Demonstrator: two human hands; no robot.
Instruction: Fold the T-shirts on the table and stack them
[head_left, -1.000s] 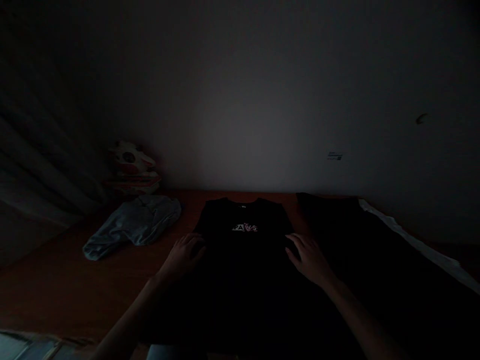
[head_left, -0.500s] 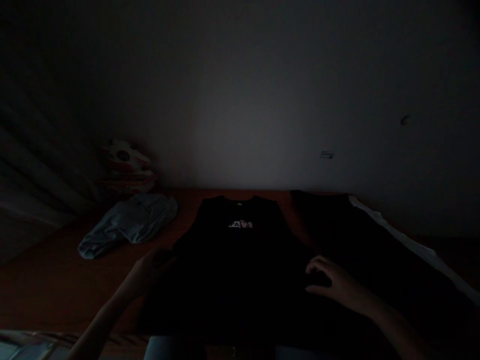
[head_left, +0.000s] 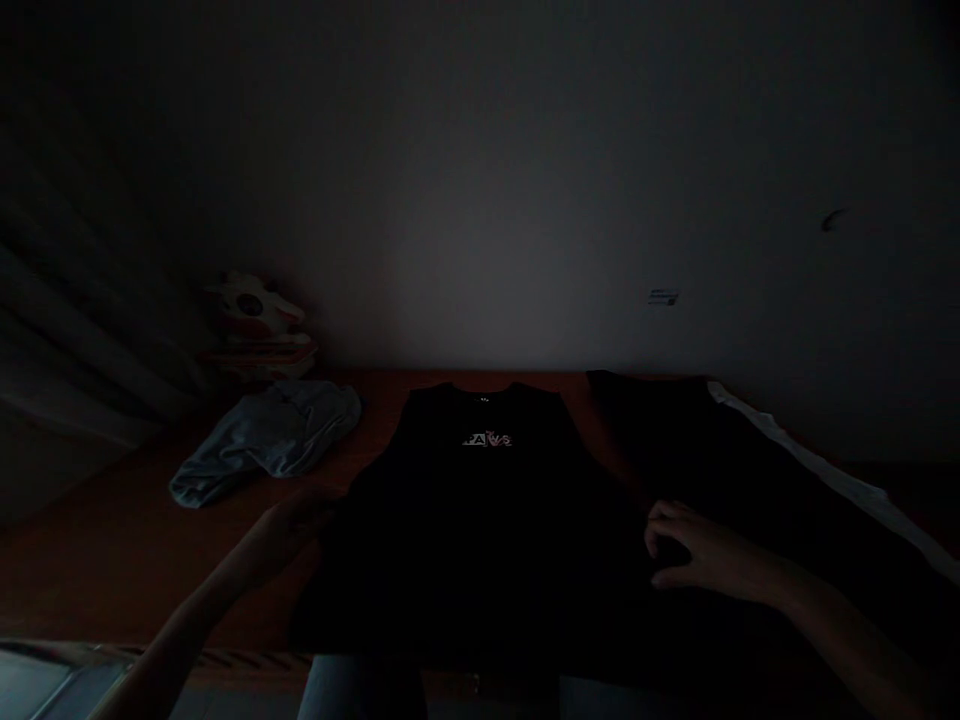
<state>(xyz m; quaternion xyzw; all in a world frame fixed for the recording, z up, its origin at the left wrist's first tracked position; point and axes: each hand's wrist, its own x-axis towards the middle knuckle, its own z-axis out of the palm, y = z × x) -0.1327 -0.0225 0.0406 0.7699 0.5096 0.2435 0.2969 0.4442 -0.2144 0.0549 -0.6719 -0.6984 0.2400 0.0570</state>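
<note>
- Black shirt (head_left: 480,530) lies spread on the desk (head_left: 127,565), neckline toward the wall, between the two hands.
- Left hand (head_left: 289,530): at the shirt's left side; fingertips lost in shadow, can't tell if they grip cloth.
- Right hand (head_left: 690,550): by the shirt's right side, fingers curled, thumb curved toward them; can't tell if fabric is pinched.
- Shirt's lower part too dark for folds or seams; right edge merges with a second black garment (head_left: 675,430).
- Chest print (head_left: 487,439): reads "PAWS", "PA" on a white block, pinkish figure partly over the "W".
- Tiny pale marks inside collar (head_left: 484,399), unreadable.
- White cloth (head_left: 821,465) shows along the second garment's far right edge; rest covered or cut off.
- Grey-blue cloth (head_left: 274,435), crumpled, left of shirt.
- White-and-red toy-like object (head_left: 255,305) behind it, details murky.
- Wall (head_left: 480,200): small sticker (head_left: 663,297) with dark print, too small to read.
- Wearer's legs (head_left: 341,685) cut off at bottom.
</note>
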